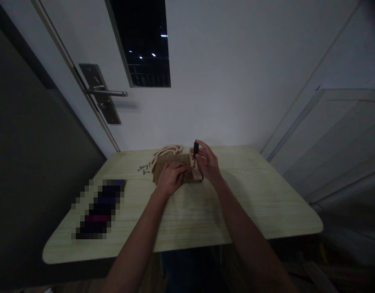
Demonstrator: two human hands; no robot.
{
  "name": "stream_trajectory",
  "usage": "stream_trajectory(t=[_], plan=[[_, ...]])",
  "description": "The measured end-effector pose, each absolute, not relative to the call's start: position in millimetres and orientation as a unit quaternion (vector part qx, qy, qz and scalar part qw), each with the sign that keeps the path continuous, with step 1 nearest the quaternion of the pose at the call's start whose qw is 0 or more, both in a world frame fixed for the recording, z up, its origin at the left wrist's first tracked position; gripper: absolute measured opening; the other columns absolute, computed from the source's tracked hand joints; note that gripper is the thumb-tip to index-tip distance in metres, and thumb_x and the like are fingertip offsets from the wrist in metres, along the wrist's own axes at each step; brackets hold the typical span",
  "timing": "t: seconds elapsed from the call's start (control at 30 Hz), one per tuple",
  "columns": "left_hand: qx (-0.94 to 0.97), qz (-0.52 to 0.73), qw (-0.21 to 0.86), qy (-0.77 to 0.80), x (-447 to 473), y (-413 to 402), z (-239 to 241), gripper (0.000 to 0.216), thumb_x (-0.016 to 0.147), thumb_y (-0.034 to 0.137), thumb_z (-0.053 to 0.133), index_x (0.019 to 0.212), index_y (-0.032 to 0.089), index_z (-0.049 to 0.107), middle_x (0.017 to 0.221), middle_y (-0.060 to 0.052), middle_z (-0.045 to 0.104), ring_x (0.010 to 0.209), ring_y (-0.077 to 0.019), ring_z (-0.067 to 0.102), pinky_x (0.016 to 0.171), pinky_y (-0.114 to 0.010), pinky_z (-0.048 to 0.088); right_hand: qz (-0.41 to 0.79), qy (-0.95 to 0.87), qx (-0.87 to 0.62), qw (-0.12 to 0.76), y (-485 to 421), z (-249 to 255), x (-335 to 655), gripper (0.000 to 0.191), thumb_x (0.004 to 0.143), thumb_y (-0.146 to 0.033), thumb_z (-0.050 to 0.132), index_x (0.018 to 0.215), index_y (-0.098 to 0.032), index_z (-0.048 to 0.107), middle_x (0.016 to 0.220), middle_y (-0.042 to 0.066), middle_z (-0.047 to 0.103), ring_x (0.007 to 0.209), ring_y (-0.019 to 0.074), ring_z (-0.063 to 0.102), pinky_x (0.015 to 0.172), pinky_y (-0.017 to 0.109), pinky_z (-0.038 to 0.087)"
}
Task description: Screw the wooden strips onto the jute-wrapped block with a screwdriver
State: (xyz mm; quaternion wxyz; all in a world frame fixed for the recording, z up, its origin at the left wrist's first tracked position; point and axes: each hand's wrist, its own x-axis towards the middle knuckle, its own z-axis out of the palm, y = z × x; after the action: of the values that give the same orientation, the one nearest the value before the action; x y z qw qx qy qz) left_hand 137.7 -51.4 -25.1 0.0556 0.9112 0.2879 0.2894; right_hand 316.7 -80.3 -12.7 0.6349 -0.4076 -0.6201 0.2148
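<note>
A brown perforated wooden board (pixel 171 162) lies at the far middle of the light wooden table (pixel 187 211). My left hand (pixel 171 177) rests on the board with fingers curled, the fingertips pinched near a spot on its surface. My right hand (pixel 207 162) is closed round the black handle of a screwdriver (pixel 195 148), held upright with its tip down at the board's right end. A pale curved wooden piece (pixel 195 173) lies under that hand. What the left fingertips pinch is too small to see.
Several loose screws (pixel 144 168) lie left of the board. Curved pale wooden strips (pixel 169 149) sit behind it. A blurred-out dark object (pixel 99 207) lies near the table's left edge. A door with a metal handle (pixel 106 93) stands at the back left.
</note>
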Motion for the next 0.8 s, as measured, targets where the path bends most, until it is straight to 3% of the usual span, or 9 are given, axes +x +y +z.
stream_trajectory(t=[0.27, 0.57, 0.8], plan=[[0.913, 0.288, 0.049, 0.286, 138.0, -48.7, -28.3, 0.043, 0.085, 0.009, 0.048, 0.119, 0.03, 0.064, 0.11, -0.004, 0.067, 0.105, -0.0222, 0.058, 0.093, -0.044, 0.043, 0.169, -0.602, -0.435, 0.648, -75.4, -15.5, 317.5, 0.043, 0.082, -0.041, 0.064, 0.123, -0.034, 0.053, 0.103, 0.003, 0.061, 0.086, 0.0158, 0.063, 0.071, 0.032, 0.059], [0.911, 0.289, 0.055, 0.289, 137.9, -50.4, -26.9, 0.042, 0.085, 0.009, 0.048, 0.118, 0.03, 0.065, 0.111, -0.004, 0.067, 0.105, -0.0222, 0.059, 0.091, -0.042, 0.044, 0.206, -0.621, -0.396, 0.644, -77.1, -15.6, 318.6, 0.042, 0.088, -0.041, 0.055, 0.129, -0.033, 0.049, 0.113, 0.005, 0.064, 0.098, 0.0185, 0.065, 0.087, 0.039, 0.056], [0.911, 0.291, 0.049, 0.289, 137.8, -48.5, -30.0, 0.04, 0.085, 0.01, 0.048, 0.116, 0.03, 0.065, 0.11, -0.004, 0.067, 0.105, -0.0224, 0.058, 0.092, -0.043, 0.042, 0.153, -0.604, -0.427, 0.655, -75.5, -16.9, 316.2, 0.042, 0.082, -0.038, 0.064, 0.122, -0.033, 0.052, 0.104, 0.004, 0.06, 0.086, 0.0161, 0.062, 0.072, 0.032, 0.058]])
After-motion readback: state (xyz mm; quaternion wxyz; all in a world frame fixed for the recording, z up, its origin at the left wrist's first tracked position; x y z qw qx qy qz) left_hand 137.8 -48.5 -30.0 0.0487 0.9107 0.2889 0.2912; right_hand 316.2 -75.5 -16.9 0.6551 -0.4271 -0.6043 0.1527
